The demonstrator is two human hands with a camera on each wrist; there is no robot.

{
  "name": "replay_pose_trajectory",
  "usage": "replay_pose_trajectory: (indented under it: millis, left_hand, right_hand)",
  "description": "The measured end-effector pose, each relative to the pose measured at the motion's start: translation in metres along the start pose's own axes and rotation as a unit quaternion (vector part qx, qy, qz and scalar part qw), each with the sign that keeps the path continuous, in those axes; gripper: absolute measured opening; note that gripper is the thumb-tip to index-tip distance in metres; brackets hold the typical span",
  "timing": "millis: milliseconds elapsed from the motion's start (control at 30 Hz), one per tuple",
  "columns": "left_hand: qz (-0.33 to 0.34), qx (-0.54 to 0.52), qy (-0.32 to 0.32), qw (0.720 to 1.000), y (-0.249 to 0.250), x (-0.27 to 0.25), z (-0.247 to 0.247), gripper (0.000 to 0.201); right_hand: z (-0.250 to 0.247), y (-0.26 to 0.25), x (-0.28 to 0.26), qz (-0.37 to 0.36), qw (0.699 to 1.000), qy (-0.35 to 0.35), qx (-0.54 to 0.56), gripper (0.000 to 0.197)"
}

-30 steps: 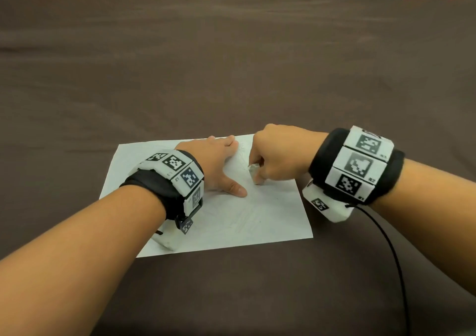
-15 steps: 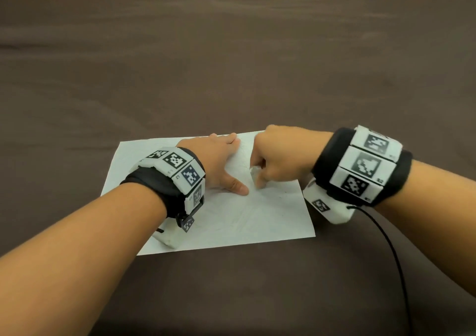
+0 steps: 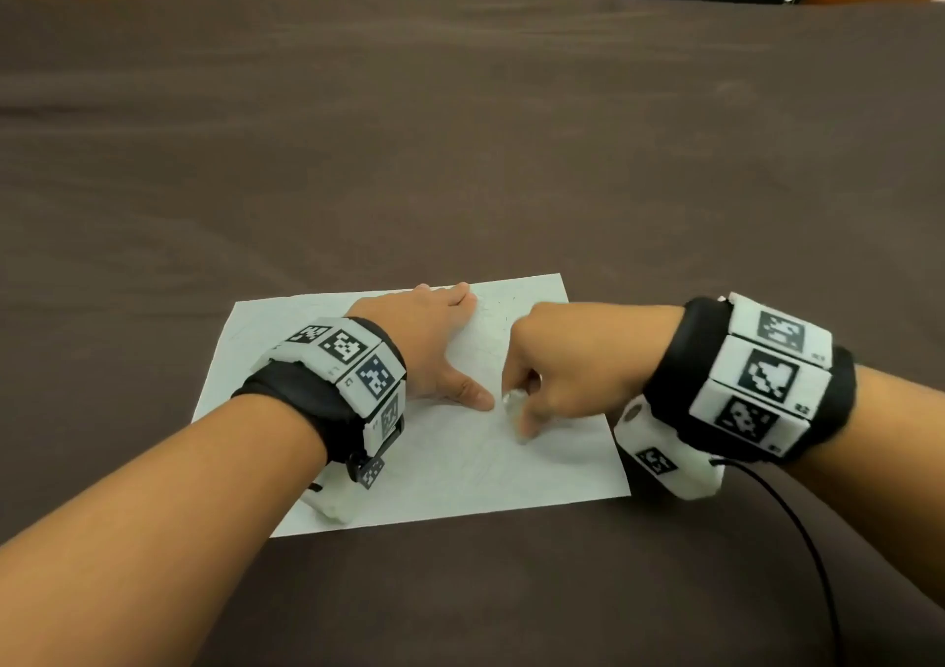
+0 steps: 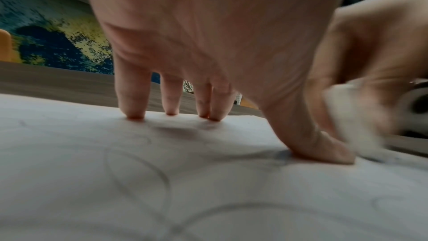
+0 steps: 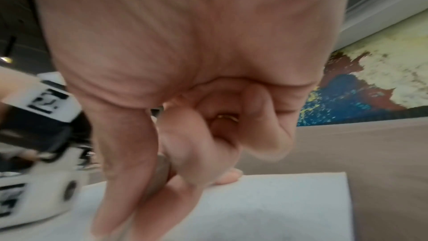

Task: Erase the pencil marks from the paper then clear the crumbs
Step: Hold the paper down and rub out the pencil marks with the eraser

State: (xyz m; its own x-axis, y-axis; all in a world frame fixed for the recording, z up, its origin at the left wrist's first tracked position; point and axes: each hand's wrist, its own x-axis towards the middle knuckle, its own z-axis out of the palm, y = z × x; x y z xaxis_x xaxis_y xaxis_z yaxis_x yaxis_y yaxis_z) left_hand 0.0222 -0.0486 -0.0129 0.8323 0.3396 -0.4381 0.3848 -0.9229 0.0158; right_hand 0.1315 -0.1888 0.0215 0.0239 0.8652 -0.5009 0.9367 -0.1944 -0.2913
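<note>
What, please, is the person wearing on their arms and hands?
Both forearms are bare, with no sleeves. Each wrist carries a black band topped with white blocks printed with black square markers, plus a white camera housing underneath. A thin black cable trails from the right one. The right hand has a gold ring.

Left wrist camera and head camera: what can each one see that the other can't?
Only the left wrist view shows the curved pencil lines up close and the colourful painting behind. Only the head view shows the whole brown tablecloth and both wristbands. Both show the paper, the left hand pressing flat on it, and the right hand pinching the white eraser.
</note>
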Motion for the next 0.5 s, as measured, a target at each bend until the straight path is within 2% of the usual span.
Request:
replay_pose_trajectory:
  millis: [33, 267, 500]
  left_hand:
    - [0.003, -0.002, 0.000, 1.000, 0.000, 0.000, 0.000, 0.120]
    - [0.021, -0.019, 0.021, 0.999, -0.008, 0.002, 0.000, 0.112]
    - [0.009, -0.045, 0.017, 0.999, -0.006, 0.000, -0.003, 0.120]
  right_hand:
    - [-0.005, 0.005, 0.005, 0.016, 1.000, 0.016, 0.006, 0.024]
    - [-0.043, 0.030, 0.045, 0.096, 0.991, 0.096, -0.009, 0.012]
    - [-0.060, 0.035, 0.072, 0.112, 0.985, 0.129, 0.007, 0.010]
